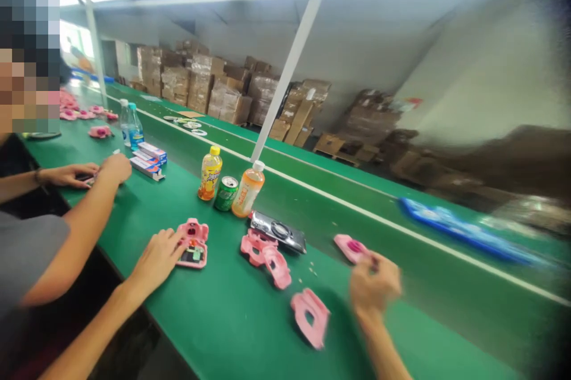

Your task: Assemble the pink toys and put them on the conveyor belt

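My left hand (157,258) rests on the left edge of an open pink case (199,256) with a green circuit board inside, lying on the green table (223,314). Over at the right, my right hand (376,285), slightly blurred, has its fingers closed on the near end of a pink part (350,247) with a magenta centre. Between the hands lie pink shell pieces (277,266) and a pink frame (311,319) with an opening. A black and silver device (279,231) touches the shell pieces.
Two drink bottles (210,173) (248,188) flank a green can (226,193) behind the case. A co-worker's hands (115,169) work at the left, near small boxes (149,160). A blue tray (459,231) sits on the belt at right; a white post (292,59) rises behind.
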A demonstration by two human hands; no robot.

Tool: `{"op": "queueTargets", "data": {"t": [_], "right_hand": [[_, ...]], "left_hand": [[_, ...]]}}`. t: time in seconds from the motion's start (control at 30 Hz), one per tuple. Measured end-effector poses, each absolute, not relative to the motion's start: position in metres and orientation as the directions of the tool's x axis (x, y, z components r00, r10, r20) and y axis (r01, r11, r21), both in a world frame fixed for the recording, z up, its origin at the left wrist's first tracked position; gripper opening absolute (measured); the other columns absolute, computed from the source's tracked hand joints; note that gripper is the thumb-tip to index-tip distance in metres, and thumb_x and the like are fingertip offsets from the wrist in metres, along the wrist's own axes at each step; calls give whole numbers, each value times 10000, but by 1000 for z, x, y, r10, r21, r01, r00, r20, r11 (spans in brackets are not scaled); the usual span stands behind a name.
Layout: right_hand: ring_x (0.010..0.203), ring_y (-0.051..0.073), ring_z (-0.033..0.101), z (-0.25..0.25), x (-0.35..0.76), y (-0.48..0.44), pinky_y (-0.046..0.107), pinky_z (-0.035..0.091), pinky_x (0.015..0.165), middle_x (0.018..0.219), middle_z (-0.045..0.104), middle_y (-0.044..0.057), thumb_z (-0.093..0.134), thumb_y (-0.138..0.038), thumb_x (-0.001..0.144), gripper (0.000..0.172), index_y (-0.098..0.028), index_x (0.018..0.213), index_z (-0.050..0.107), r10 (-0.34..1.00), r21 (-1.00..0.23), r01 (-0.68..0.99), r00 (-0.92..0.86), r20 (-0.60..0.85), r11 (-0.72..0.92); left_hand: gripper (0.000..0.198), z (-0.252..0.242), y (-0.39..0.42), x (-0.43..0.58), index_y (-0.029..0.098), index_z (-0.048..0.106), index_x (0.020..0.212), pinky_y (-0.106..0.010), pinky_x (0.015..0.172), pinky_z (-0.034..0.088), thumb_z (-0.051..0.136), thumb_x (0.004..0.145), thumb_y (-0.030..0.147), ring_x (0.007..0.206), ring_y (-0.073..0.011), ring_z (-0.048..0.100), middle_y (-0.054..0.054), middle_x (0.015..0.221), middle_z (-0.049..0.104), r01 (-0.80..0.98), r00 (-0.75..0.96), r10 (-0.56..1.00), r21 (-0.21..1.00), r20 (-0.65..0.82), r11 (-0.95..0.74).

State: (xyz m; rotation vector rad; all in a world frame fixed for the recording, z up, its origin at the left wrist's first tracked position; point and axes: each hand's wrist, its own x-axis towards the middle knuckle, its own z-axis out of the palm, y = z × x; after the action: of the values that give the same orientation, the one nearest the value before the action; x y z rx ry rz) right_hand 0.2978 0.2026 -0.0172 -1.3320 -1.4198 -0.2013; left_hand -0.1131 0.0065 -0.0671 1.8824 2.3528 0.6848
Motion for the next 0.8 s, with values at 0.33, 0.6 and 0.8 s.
{"op": "queueTargets", "data": {"t": [0.33, 0.6, 0.8], "right_hand": [[871, 149, 671, -39, 169, -19, 251, 576, 766, 1108, 664, 66, 495, -192, 1016, 260, -243, 1255, 585, 581, -495, 326, -602, 548, 805], [1070, 294, 602, -31, 101, 1, 492, 542, 962, 1151, 694, 124, 685, -213, 925, 364, -164, 1282, 636, 551, -343, 450, -774, 311, 825], [1090, 231, 614, -20, 108, 3, 378, 522, 980, 1168, 688, 82, 707, -102, 866, 356, -195, 1208, 676, 566, -523, 363, -767, 301, 771]], "left_hand": [[407, -95, -83, -84, 241, 636, 1261, -379, 896, 434, 646, 917, 459, 1095, -288, 575, -94, 1181, 634, 915, -32, 898, 375, 439, -151], [253, -66, -75, -68, 229, 600, 1098, -377, 851, 425, 541, 855, 190, 961, -255, 606, -46, 1035, 677, 727, -105, 966, 682, 235, -86], [124, -55, -73, -70, 228, 568, 911, -337, 822, 453, 468, 871, 167, 890, -216, 609, -24, 925, 624, 525, -140, 968, 844, 209, -106]]}}
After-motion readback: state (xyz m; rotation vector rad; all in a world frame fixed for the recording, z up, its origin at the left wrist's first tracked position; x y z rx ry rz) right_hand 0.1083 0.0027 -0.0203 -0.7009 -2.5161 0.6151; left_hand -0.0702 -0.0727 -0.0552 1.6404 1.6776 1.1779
